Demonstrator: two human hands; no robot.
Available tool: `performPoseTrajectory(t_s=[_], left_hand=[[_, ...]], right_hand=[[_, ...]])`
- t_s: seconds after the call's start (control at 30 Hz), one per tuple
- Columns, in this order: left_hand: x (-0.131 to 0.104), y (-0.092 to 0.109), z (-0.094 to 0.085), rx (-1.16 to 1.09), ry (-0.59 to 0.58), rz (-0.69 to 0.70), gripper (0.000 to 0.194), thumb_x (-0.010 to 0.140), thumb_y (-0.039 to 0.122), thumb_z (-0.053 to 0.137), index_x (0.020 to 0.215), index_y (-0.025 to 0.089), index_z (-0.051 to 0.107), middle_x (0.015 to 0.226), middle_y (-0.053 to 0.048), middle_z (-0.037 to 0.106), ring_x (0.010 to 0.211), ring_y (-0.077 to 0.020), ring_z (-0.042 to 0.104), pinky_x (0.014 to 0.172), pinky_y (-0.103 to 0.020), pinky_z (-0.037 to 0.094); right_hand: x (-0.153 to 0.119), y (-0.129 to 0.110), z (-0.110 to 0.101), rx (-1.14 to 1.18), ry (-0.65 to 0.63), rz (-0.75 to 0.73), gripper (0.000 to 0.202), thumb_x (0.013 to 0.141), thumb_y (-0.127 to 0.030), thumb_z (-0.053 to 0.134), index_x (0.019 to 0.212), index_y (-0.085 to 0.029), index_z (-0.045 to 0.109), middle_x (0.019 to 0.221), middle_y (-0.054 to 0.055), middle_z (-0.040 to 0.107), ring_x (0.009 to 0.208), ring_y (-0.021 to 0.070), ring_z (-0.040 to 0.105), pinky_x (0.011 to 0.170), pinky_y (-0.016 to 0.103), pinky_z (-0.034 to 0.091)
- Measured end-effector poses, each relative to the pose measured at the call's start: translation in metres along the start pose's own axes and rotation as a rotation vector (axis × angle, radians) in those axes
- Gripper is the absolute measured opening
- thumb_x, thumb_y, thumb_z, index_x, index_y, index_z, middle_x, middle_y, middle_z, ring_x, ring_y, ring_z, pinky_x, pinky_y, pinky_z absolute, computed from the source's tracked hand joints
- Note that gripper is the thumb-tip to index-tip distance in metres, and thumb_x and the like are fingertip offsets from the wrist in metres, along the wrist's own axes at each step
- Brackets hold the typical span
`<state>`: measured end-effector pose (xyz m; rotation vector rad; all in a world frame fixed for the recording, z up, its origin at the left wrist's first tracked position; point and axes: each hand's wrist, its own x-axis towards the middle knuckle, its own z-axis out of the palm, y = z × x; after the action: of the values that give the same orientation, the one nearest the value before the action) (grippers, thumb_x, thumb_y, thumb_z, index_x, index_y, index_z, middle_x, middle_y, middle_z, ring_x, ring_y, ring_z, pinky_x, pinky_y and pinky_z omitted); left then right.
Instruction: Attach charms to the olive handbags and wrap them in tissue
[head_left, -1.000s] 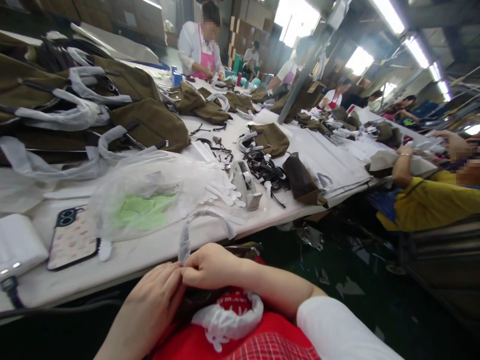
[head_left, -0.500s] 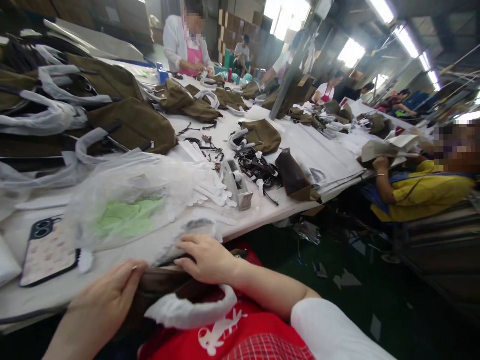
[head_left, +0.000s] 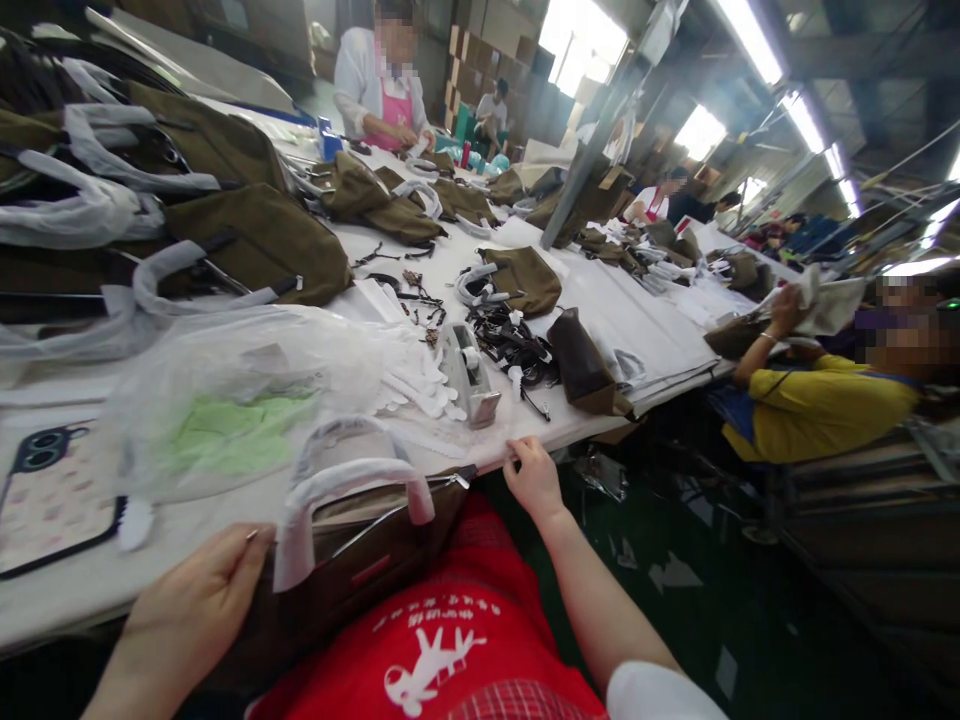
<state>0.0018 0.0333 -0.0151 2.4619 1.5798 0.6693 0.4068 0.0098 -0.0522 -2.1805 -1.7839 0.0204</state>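
A dark brown handbag point(head_left: 341, 575) lies against the table's near edge and the red apron, its two handles point(head_left: 319, 490) wrapped in white. Along its top runs a zipper, with a zipper end point(head_left: 463, 477) sticking out at the right. My left hand point(head_left: 202, 590) is closed on the bag's left end, thumb pressed to the fingers. My right hand point(head_left: 534, 478) is off the bag, just right of the zipper end at the table edge. Its fingers are curled to the thumb; anything between them is too small to make out.
A tape dispenser point(head_left: 469, 375), white paper strips point(head_left: 416, 375), black straps point(head_left: 517, 345) and a clear plastic bag point(head_left: 225, 410) with green sheets lie ahead. A phone point(head_left: 64, 490) is at left. Olive bags point(head_left: 247, 240) are piled behind it. A person in a yellow shirt point(head_left: 825, 400) sits right.
My right hand has moved from the top of the handbag rightward past its end. The handles now stand up and the bag's zipper shows. My left hand stays at the left end.
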Motion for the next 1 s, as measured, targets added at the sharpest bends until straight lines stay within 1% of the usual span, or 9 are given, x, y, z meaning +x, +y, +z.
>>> performPoseTrajectory(t_s=[0.13, 0.23, 0.33, 0.4, 0.5, 0.67, 0.73, 0.83, 1.0], left_hand=[[0.002, 0.009, -0.004, 0.021, -0.077, -0.023, 0.025, 0.095, 0.030, 0.042, 0.081, 0.027, 0.061, 0.075, 0.008, 0.070, 0.058, -0.0107, 0.065, 0.049, -0.018, 0.046], [-0.002, 0.007, -0.003, 0.046, -0.065, -0.029, 0.024, 0.096, 0.031, 0.042, 0.082, 0.026, 0.062, 0.080, 0.008, 0.071, 0.057, -0.0105, 0.064, 0.049, -0.018, 0.046], [-0.008, 0.005, -0.003, 0.056, -0.014, -0.030, 0.025, 0.096, 0.033, 0.041, 0.084, 0.026, 0.062, 0.082, 0.008, 0.071, 0.059, -0.0108, 0.064, 0.056, -0.019, 0.050], [-0.010, 0.005, -0.004, 0.050, 0.024, -0.002, 0.026, 0.097, 0.033, 0.040, 0.085, 0.026, 0.062, 0.083, 0.007, 0.072, 0.062, -0.0113, 0.065, 0.062, -0.021, 0.052], [-0.011, 0.009, -0.007, 0.035, 0.028, 0.021, 0.026, 0.096, 0.030, 0.041, 0.083, 0.026, 0.062, 0.082, 0.007, 0.073, 0.063, -0.0121, 0.066, 0.062, -0.022, 0.053], [-0.009, 0.019, -0.011, 0.043, 0.030, -0.027, 0.027, 0.096, 0.030, 0.041, 0.081, 0.026, 0.063, 0.081, 0.007, 0.072, 0.066, -0.0131, 0.067, 0.063, -0.022, 0.053], [-0.009, 0.018, -0.011, 0.051, 0.028, -0.011, 0.026, 0.095, 0.030, 0.041, 0.083, 0.026, 0.064, 0.082, 0.007, 0.072, 0.066, -0.0129, 0.068, 0.062, -0.022, 0.053], [-0.009, 0.012, -0.009, 0.041, 0.026, 0.049, 0.027, 0.094, 0.030, 0.041, 0.083, 0.026, 0.065, 0.082, 0.005, 0.074, 0.067, -0.0137, 0.069, 0.059, -0.022, 0.053], [-0.013, 0.004, -0.007, 0.044, -0.009, 0.045, 0.026, 0.094, 0.030, 0.042, 0.085, 0.027, 0.066, 0.085, 0.004, 0.075, 0.067, -0.0141, 0.070, 0.062, -0.023, 0.055]], right_hand=[[-0.006, 0.003, 0.008, -0.010, 0.049, -0.047, 0.022, 0.089, -0.013, 0.051, 0.101, -0.016, 0.070, 0.098, 0.009, 0.065, 0.091, 0.0200, 0.060, 0.084, 0.029, 0.046], [-0.007, 0.007, 0.011, -0.034, 0.067, -0.069, 0.021, 0.093, -0.013, 0.050, 0.097, -0.017, 0.070, 0.095, 0.009, 0.066, 0.089, 0.0194, 0.059, 0.084, 0.029, 0.045], [-0.005, 0.013, 0.012, -0.075, 0.064, -0.076, 0.019, 0.094, -0.014, 0.049, 0.095, -0.016, 0.068, 0.094, 0.009, 0.066, 0.089, 0.0199, 0.059, 0.083, 0.029, 0.045], [-0.001, 0.019, 0.010, -0.112, 0.056, -0.048, 0.018, 0.094, -0.014, 0.049, 0.092, -0.015, 0.067, 0.092, 0.010, 0.065, 0.088, 0.0209, 0.059, 0.082, 0.030, 0.044], [0.004, 0.025, 0.005, -0.098, 0.059, 0.015, 0.018, 0.093, -0.014, 0.048, 0.090, -0.014, 0.066, 0.092, 0.011, 0.065, 0.084, 0.0209, 0.059, 0.080, 0.031, 0.045], [0.007, 0.017, -0.004, 0.025, 0.050, -0.019, 0.023, 0.089, -0.018, 0.053, 0.108, -0.014, 0.065, 0.101, 0.011, 0.064, 0.090, 0.0205, 0.060, 0.083, 0.030, 0.046], [0.004, 0.009, -0.004, -0.003, 0.005, -0.066, 0.028, 0.086, -0.015, 0.055, 0.112, -0.016, 0.065, 0.104, 0.011, 0.064, 0.094, 0.0214, 0.059, 0.085, 0.030, 0.045], [-0.001, 0.003, -0.001, -0.081, -0.042, -0.107, 0.030, 0.083, -0.007, 0.052, 0.107, -0.018, 0.067, 0.102, 0.011, 0.065, 0.096, 0.0217, 0.059, 0.085, 0.030, 0.045], [-0.005, 0.015, -0.001, -0.077, -0.013, -0.084, 0.023, 0.089, -0.010, 0.049, 0.095, -0.018, 0.070, 0.093, 0.009, 0.067, 0.089, 0.0197, 0.060, 0.083, 0.028, 0.045]])
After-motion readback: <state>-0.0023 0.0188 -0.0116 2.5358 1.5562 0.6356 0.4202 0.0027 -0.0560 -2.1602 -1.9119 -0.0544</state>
